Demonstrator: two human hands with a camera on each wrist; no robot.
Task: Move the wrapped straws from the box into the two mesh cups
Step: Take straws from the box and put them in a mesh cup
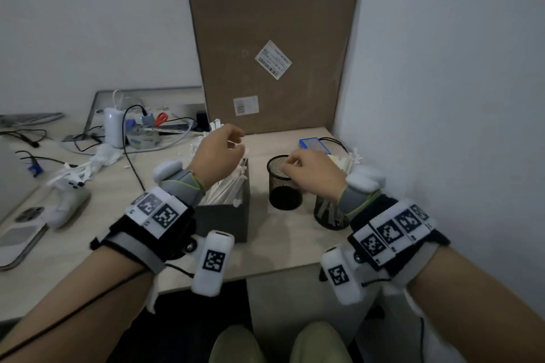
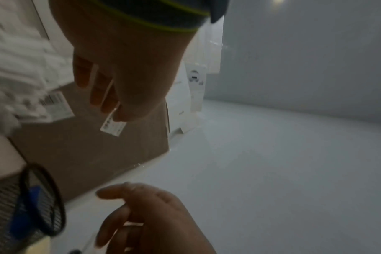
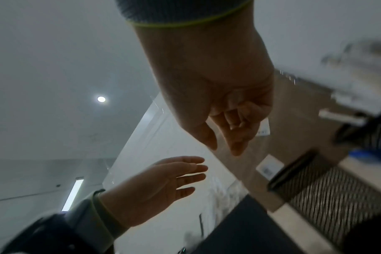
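A dark open box (image 1: 224, 222) stands on the desk with several wrapped white straws (image 1: 228, 186) leaning in it. My left hand (image 1: 222, 147) hovers over the box's far end; the right wrist view shows that left hand (image 3: 163, 177) with straight, spread fingers and nothing in it. An empty black mesh cup (image 1: 283, 186) stands right of the box. A second mesh cup (image 1: 328, 214), holding straws, sits partly under my right wrist. My right hand (image 1: 309, 168) hangs over the empty cup's rim, fingers (image 3: 237, 147) loosely curled, with no straw visible between them.
A tall cardboard carton (image 1: 271, 47) stands against the back wall, and the side wall runs close on the right. A blue packet (image 1: 314, 144) lies behind the cups. Cables, a white charger (image 1: 113, 127), loose straws (image 1: 76, 171) and a white controller (image 1: 67, 200) clutter the left.
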